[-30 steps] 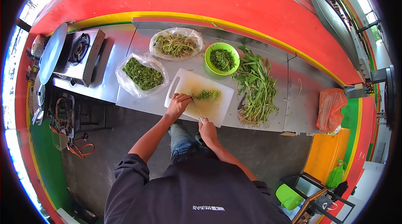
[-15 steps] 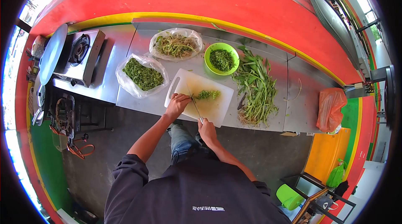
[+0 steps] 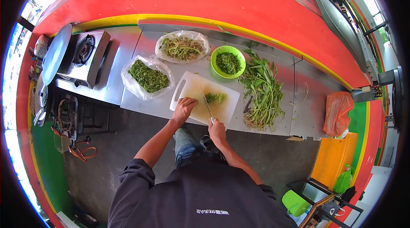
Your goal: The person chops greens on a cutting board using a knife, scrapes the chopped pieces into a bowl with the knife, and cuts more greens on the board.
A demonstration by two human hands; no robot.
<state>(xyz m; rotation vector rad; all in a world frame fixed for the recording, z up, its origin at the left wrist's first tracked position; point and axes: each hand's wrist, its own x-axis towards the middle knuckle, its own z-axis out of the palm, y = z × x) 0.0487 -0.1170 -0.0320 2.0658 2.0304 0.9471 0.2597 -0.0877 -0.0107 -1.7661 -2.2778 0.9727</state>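
Note:
A knife (image 3: 207, 105) is held by its handle in my right hand (image 3: 217, 130), its blade lying over the white cutting board (image 3: 229, 115) at the left edge of a small heap of chopped greens (image 3: 217, 98). My left hand (image 3: 185, 107) rests on the board's lower left part with its fingers bent together; what they press or hold is too small to name. Behind the board stands a green bowl of chopped greens (image 3: 228, 62). Long leafy stems with roots (image 3: 262, 91) lie on the steel counter to the right.
A plastic bag of chopped greens (image 3: 148, 76) and another bag of stems and roots (image 3: 181, 47) sit left of and behind the board. Farther left is a gas stove (image 3: 83, 57). An orange plastic bag (image 3: 338, 113) lies at the counter's right end.
My right hand and the knife have moved right, away from my left hand and up to the chopped heap. The view has shifted slightly.

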